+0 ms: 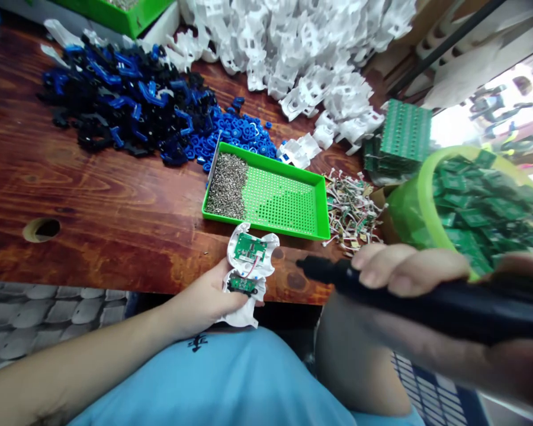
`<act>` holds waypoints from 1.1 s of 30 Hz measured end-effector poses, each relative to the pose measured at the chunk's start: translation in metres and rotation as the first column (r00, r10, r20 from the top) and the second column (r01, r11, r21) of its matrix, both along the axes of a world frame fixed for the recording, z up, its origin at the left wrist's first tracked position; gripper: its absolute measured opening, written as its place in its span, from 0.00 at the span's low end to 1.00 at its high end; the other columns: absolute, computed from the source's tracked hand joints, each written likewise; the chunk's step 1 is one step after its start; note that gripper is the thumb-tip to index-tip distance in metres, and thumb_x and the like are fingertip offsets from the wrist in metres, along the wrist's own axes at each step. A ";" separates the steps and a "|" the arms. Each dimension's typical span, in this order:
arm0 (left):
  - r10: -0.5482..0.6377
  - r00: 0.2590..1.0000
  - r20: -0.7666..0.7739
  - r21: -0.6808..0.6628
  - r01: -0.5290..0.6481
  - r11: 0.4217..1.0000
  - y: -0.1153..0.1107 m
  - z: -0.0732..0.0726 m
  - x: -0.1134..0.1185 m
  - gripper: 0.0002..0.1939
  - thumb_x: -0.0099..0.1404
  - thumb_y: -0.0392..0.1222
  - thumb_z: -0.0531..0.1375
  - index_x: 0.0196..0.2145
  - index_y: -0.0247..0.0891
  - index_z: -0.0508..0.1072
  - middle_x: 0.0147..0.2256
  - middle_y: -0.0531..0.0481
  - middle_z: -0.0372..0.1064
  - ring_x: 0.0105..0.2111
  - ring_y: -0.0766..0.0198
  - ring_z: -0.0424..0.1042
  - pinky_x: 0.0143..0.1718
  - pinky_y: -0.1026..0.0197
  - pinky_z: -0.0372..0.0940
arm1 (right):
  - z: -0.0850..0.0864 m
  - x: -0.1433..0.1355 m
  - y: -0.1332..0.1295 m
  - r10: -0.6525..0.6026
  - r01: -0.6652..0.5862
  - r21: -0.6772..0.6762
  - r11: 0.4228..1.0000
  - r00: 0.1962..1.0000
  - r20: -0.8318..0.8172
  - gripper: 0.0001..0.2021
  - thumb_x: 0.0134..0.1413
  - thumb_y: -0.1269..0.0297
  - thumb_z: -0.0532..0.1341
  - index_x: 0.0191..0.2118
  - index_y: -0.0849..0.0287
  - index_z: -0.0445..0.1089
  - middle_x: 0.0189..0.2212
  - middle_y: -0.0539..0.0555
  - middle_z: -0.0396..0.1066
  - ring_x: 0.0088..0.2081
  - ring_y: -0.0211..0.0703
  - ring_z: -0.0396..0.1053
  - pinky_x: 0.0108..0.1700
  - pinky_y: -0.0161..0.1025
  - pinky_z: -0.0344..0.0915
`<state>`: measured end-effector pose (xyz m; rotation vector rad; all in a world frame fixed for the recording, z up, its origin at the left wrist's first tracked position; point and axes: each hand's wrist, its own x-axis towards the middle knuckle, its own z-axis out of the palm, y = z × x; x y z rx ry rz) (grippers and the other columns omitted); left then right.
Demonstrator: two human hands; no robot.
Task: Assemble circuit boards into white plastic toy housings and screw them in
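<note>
My left hand (220, 294) grips a white plastic housing (266, 267) by its left side, near the table's front edge. Two green circuit boards, an upper one (250, 248) and a lower one (242, 285), sit inside the housing, joined by thin wires. At the right, my right hand (408, 275) is wrapped round a black electric screwdriver (382, 293), slightly blurred. Its tip points left toward the housing, with a gap between them. Just beyond the housing lies a green perforated tray (284, 204) with small metal screws (226, 186) heaped in its left end.
Behind the tray are blue and black plastic parts (133, 94), small blue pieces (240, 133) and a large pile of white housings (311, 53). Wired connectors (353, 207), stacked green boards (406, 133) and a green bucket (408, 207) of boards stand right. A hole (41, 229) pierces the table (115, 207).
</note>
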<state>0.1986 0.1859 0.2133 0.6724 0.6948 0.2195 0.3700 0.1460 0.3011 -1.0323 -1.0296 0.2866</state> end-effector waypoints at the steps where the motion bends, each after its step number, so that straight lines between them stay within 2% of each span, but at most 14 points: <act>1: -0.010 1.000 0.000 -0.013 0.010 1.000 0.001 0.000 0.000 0.23 0.53 0.31 0.63 0.47 0.38 0.66 0.35 0.50 0.74 0.35 0.59 0.74 0.36 0.61 0.66 | -0.004 0.007 0.011 -0.096 0.095 0.135 0.986 0.995 0.006 0.09 0.49 0.55 0.61 0.36 0.50 0.68 0.16 0.42 0.64 0.16 0.37 0.61 0.21 0.38 0.64; 2: -0.018 1.000 0.006 -0.026 0.018 0.999 0.002 0.001 0.000 0.23 0.53 0.31 0.63 0.47 0.38 0.66 0.35 0.50 0.74 0.36 0.59 0.75 0.36 0.61 0.66 | -0.008 0.015 0.022 -0.156 0.152 0.240 0.959 0.988 0.001 0.09 0.50 0.56 0.59 0.37 0.52 0.68 0.16 0.42 0.64 0.15 0.36 0.60 0.18 0.36 0.61; 3: -0.028 1.000 0.013 -0.045 0.028 0.999 0.003 0.001 -0.001 0.22 0.53 0.31 0.63 0.47 0.38 0.66 0.36 0.50 0.74 0.36 0.59 0.75 0.37 0.61 0.66 | -0.014 0.022 0.032 -0.192 0.191 0.267 0.945 0.981 -0.022 0.09 0.50 0.57 0.58 0.36 0.54 0.68 0.15 0.43 0.64 0.14 0.36 0.59 0.16 0.35 0.59; 7: -0.029 0.999 0.043 -0.128 0.034 0.991 0.005 -0.001 -0.001 0.20 0.53 0.33 0.64 0.44 0.38 0.69 0.37 0.49 0.74 0.39 0.57 0.74 0.40 0.58 0.66 | -0.037 0.043 0.059 -0.216 0.220 0.141 0.965 0.976 -0.039 0.09 0.51 0.60 0.58 0.36 0.58 0.65 0.15 0.43 0.63 0.13 0.34 0.59 0.16 0.33 0.58; 11: -0.026 0.998 0.060 -0.206 0.038 0.978 0.005 -0.003 -0.001 0.20 0.51 0.34 0.66 0.44 0.38 0.70 0.38 0.47 0.75 0.39 0.55 0.75 0.44 0.54 0.66 | -0.049 0.048 0.059 -0.148 0.149 0.131 0.980 0.989 -0.020 0.09 0.51 0.61 0.58 0.38 0.59 0.64 0.16 0.44 0.64 0.15 0.34 0.61 0.17 0.33 0.59; 17: -0.055 0.994 0.097 -0.276 0.080 0.958 0.008 -0.004 -0.002 0.25 0.48 0.36 0.69 0.45 0.41 0.70 0.38 0.49 0.75 0.40 0.56 0.74 0.44 0.56 0.64 | -0.047 0.045 0.057 -0.086 0.089 0.118 0.989 0.996 -0.030 0.11 0.51 0.60 0.58 0.38 0.61 0.63 0.16 0.45 0.64 0.15 0.36 0.61 0.17 0.34 0.60; 24: -0.096 0.980 0.174 -0.225 0.134 0.965 0.007 -0.015 -0.003 0.27 0.50 0.43 0.69 0.48 0.42 0.69 0.43 0.46 0.73 0.44 0.55 0.71 0.46 0.56 0.62 | -0.048 0.044 0.058 -0.077 0.078 0.092 0.993 0.997 -0.018 0.11 0.52 0.61 0.59 0.38 0.62 0.64 0.18 0.45 0.64 0.16 0.35 0.62 0.17 0.33 0.61; 33: -0.086 0.989 0.119 -0.134 0.102 0.986 0.005 -0.013 0.001 0.27 0.49 0.44 0.70 0.47 0.40 0.69 0.41 0.48 0.72 0.40 0.60 0.69 0.41 0.60 0.61 | -0.050 0.044 0.057 -0.072 0.070 0.093 0.993 0.997 0.016 0.10 0.52 0.61 0.59 0.38 0.60 0.64 0.18 0.44 0.65 0.16 0.34 0.62 0.18 0.33 0.62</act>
